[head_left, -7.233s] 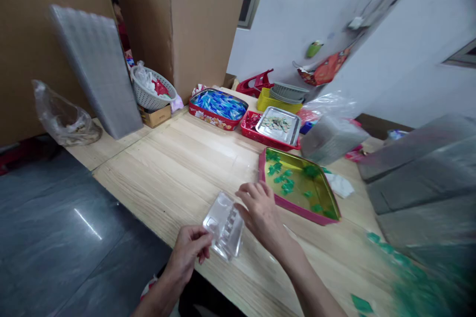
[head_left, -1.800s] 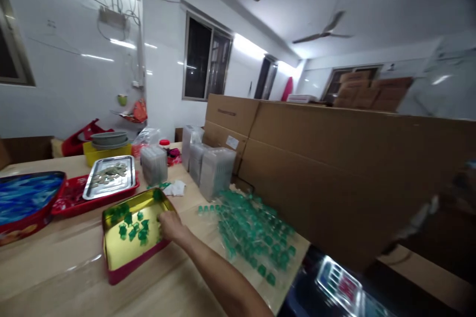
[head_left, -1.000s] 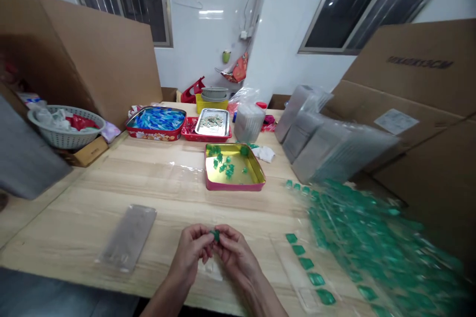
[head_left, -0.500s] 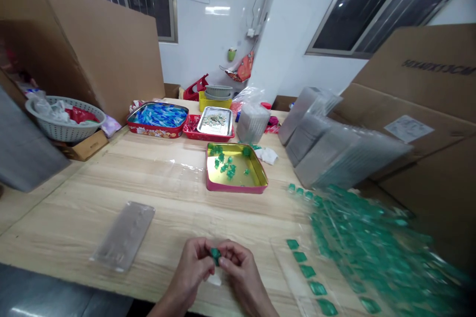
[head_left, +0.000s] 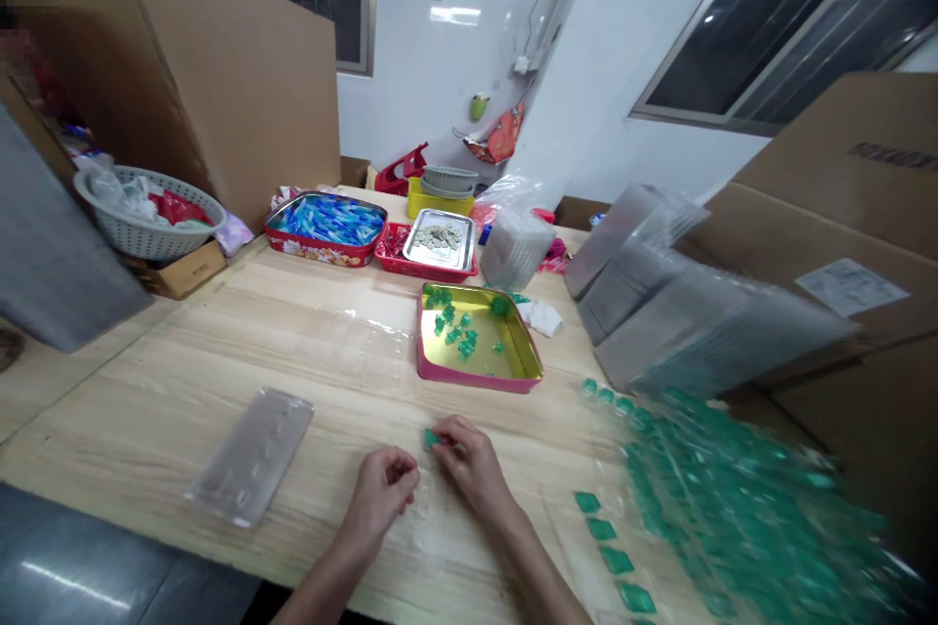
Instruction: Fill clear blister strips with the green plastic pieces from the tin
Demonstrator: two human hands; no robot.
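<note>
My right hand [head_left: 469, 464] pinches a small green plastic piece [head_left: 430, 437] at its fingertips, just above the wooden table [head_left: 220, 361]. My left hand [head_left: 382, 490] is curled beside it, its fingertips on a clear plastic tray [head_left: 421, 513] that lies flat under both hands. Ahead stands a gold tin with a pink rim [head_left: 480, 376] that holds several loose green pieces. A second clear blister tray [head_left: 253, 454] lies to the left.
Filled clear trays with green pieces [head_left: 733, 498] spread at the right. Stacks of empty trays [head_left: 696, 322] lean against cardboard boxes [head_left: 842, 244]. At the back stand a tin of blue pieces [head_left: 329, 225], a steel tray [head_left: 440, 241] and a white basket [head_left: 150, 220].
My hands have come apart and dropped to the table. The green piece, held between both hands before, is now in my right fingertips only. The view has tilted slightly.
</note>
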